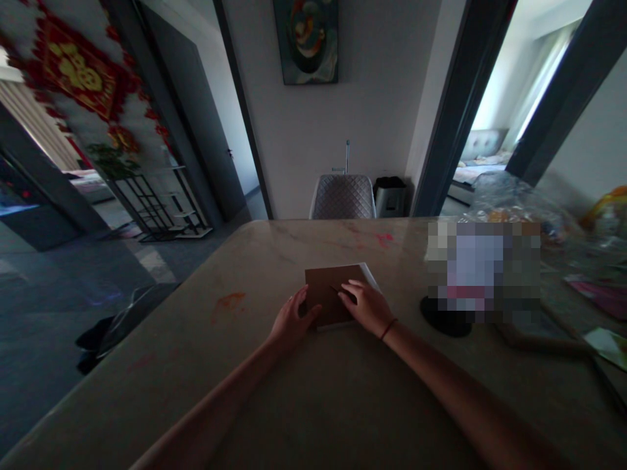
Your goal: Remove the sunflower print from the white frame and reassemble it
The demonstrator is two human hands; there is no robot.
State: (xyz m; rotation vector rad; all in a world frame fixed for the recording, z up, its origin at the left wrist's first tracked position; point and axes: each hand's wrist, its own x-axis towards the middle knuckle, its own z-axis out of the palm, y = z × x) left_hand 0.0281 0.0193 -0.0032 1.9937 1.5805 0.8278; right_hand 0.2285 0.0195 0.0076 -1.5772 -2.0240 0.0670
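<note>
A notebook (327,303) with a plain brown cover lies on the table, and white pages show along its right and bottom edges. My left hand (292,321) rests at the notebook's left edge, fingers and thumb apart, with the thumb over the cover. Above the cover, my right hand (367,305) is closed in a pinch on a thin dark pen-like stick (334,288), whose tip points to the upper left. The rest of the stick is hidden by the fingers. A dark band circles my right wrist.
The stone-patterned table (235,385) has orange and pink stains. To the right stand a blurred-out object on a round black base (447,320), a brown-framed tray-like thing (543,346) and clear plastic bags (509,196). A quilted chair (343,197) is at the far edge.
</note>
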